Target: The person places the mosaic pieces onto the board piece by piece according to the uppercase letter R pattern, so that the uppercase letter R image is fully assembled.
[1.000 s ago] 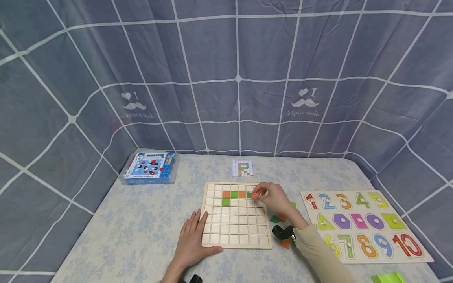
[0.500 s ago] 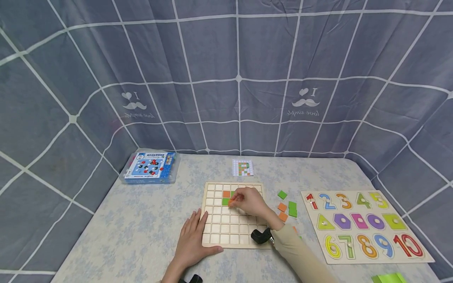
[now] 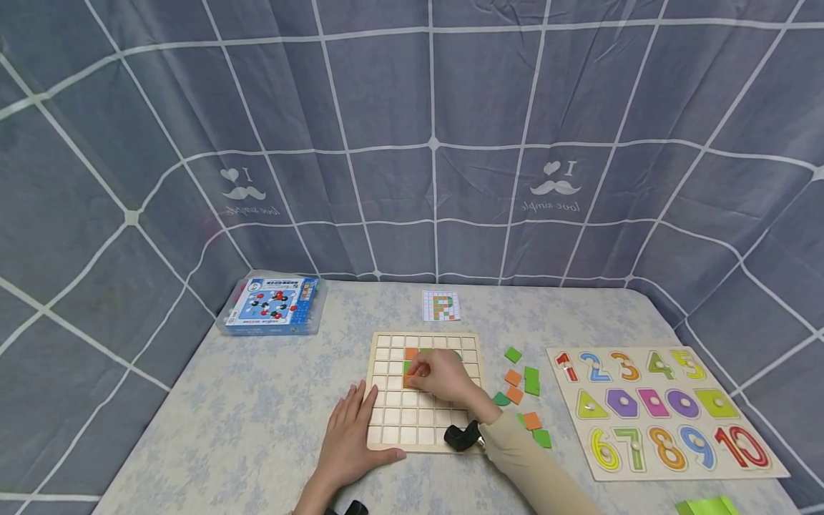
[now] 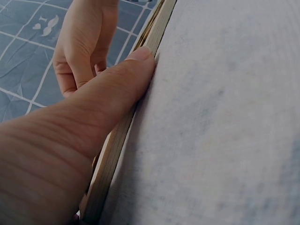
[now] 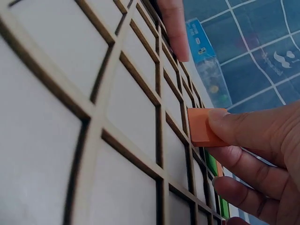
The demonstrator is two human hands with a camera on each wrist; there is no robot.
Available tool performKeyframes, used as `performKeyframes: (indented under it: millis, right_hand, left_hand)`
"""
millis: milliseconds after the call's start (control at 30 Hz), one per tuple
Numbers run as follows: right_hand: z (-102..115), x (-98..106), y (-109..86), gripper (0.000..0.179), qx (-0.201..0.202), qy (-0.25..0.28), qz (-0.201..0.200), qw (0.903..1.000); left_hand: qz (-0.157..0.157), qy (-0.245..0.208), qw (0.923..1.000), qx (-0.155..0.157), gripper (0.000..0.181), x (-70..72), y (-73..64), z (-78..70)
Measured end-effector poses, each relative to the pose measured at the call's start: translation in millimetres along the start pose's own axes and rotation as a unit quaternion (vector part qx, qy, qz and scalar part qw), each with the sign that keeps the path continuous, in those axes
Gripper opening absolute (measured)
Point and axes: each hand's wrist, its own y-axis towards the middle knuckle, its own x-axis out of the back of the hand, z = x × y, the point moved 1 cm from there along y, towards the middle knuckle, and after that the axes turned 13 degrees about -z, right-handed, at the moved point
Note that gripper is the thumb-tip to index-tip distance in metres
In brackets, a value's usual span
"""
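My right hand (image 3: 444, 375) pinches an orange square tile (image 5: 200, 127) between thumb and fingers over the wooden grid board (image 3: 426, 418). In the right wrist view the tile stands at the grid's bars; whether it touches them I cannot tell. Just beyond it in the head view are a green tile (image 3: 408, 366) and an orange tile (image 3: 411, 353) in cells. The hand hides most other tiles in that row. My left hand (image 3: 350, 436) lies with straight fingers along the board's left side, its thumb (image 4: 124, 77) against the front edge.
Several loose green and orange tiles (image 3: 513, 395) lie right of the board. Behind it is a small pattern card (image 3: 440, 306). A number-and-shape puzzle board (image 3: 663, 468) lies at right, a boxed set (image 3: 273, 304) at back left, and a green object (image 3: 708, 506) at the front right.
My right hand has moved left and a little nearer across the board, from the far row's right end to the left columns, with the orange tile. The left hand has stayed put.
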Motion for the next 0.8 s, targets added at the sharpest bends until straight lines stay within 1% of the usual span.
performKeyframes:
  millis: [233, 400, 567, 800]
  right_hand:
    - [1.3, -2.2, -2.2, 0.005, 0.026, -0.036, -0.008, 0.9990]
    - [2.5, -2.8, -2.4, 0.005, 0.043, -0.056, -0.017, 0.9973]
    - [3.7, -3.1, -1.6, 0.006, 0.048, -0.070, -0.025, 0.9961]
    - [5.9, -3.2, 0.1, 0.010, 0.040, -0.102, -0.032, 0.9935]
  left_hand:
    - [0.004, 0.000, 1.0000, 0.002, 0.114, 0.4, -0.6, 0.7]
    - [-0.001, 0.004, 1.0000, -0.003, 0.115, 0.2, -1.8, 1.5]
    - [-0.009, -0.002, 0.9999, -0.008, 0.114, 0.3, -2.3, 1.5]
    - [-0.011, -0.002, 0.9999, -0.010, 0.114, -0.5, -1.9, 1.7]
